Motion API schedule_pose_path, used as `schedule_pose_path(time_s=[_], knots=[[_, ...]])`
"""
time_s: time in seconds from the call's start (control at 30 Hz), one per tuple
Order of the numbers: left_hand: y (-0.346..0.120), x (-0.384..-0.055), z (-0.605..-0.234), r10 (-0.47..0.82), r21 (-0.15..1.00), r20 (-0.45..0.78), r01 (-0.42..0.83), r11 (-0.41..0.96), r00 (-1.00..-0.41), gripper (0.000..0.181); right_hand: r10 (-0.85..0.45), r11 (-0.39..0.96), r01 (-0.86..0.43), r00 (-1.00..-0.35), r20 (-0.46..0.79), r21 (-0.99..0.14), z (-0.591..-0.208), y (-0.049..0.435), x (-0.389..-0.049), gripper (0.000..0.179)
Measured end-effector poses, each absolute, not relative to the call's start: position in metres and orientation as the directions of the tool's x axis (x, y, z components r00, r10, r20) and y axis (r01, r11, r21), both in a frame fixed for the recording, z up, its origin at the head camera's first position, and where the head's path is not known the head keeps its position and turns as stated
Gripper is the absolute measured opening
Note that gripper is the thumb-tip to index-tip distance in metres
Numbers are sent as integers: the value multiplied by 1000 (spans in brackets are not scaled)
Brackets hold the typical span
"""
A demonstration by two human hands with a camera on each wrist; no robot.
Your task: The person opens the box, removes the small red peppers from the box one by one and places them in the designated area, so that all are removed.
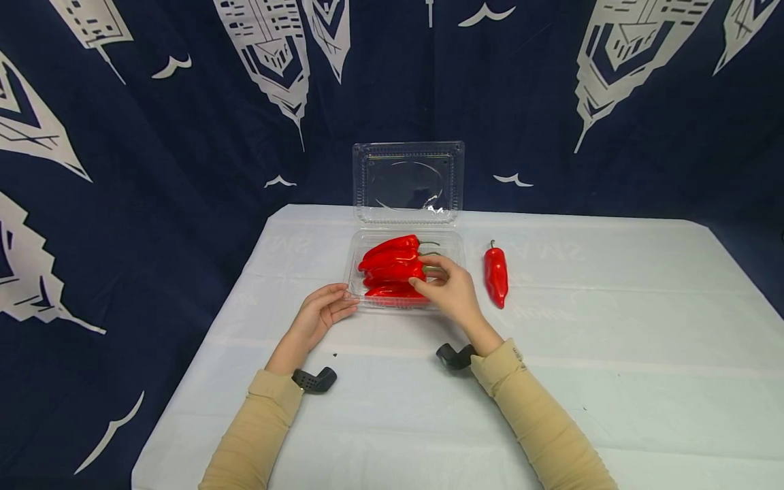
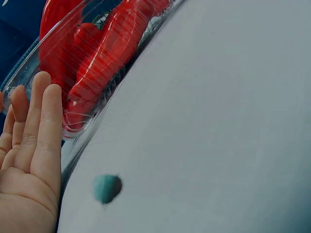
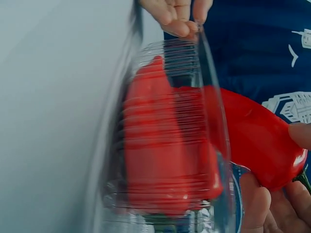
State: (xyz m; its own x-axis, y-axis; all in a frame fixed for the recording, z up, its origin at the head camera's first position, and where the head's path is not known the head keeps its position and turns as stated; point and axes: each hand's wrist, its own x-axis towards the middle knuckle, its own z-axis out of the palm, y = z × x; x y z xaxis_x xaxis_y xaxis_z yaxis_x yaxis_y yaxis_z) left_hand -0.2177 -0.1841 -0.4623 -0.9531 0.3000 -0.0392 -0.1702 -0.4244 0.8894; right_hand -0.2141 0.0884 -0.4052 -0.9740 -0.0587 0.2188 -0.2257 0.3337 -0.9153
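A clear plastic clamshell box (image 1: 351, 262) stands with its lid (image 1: 407, 185) raised at the back. Several long red peppers (image 1: 392, 243) with green stems lie across it, stems to the right. My right hand (image 1: 452, 289) pinches one red pepper (image 3: 257, 138) near its stem end, thumb on one side and fingers on the other, over the box. At the box's front left corner, my left hand (image 1: 318, 316) has its fingertips right at the rim, its fingers nearly straight in the left wrist view. Through the ribbed wall, more peppers (image 3: 153, 141) show in the right wrist view.
One more red pepper (image 1: 496, 275) lies on the white-covered table (image 1: 612, 327), to the right of the box. A dark blue printed cloth (image 1: 508, 102) hangs behind. A small dark speck (image 1: 335, 354) sits on the table between the forearms.
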Motion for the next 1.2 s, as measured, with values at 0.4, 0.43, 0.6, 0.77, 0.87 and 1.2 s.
schedule_pose_path(time_s=[0.4, 0.43, 0.6, 0.77, 0.87, 1.2], knots=[[-184, -218, -462, 305, 886, -38, -173, -430, -952, 30, -33, 263, -259, -965, 260, -929, -363, 92, -194, 39], [-184, -218, -462, 306, 887, -37, -172, -428, -951, 31, -31, 264, -263, -964, 265, -928, -360, 93, -193, 39], [-184, -218, -463, 303, 891, -37, -169, -421, -952, 32, -11, 268, -263, -963, 269, -927, -369, 101, -202, 41], [-184, -218, -463, 302, 894, -38, -167, -415, -953, 33, 24, 277, -246, -965, 262, -929, -378, 108, -210, 43], [-184, -218, -462, 302, 894, -39, -168, -415, -952, 33, 45, 277, -246, -962, 268, -929, -378, 110, -211, 42], [-184, -218, -463, 304, 885, -30, -166, -435, -952, 30, 91, 257, -292, -942, 324, -921, -371, 120, -212, 42]])
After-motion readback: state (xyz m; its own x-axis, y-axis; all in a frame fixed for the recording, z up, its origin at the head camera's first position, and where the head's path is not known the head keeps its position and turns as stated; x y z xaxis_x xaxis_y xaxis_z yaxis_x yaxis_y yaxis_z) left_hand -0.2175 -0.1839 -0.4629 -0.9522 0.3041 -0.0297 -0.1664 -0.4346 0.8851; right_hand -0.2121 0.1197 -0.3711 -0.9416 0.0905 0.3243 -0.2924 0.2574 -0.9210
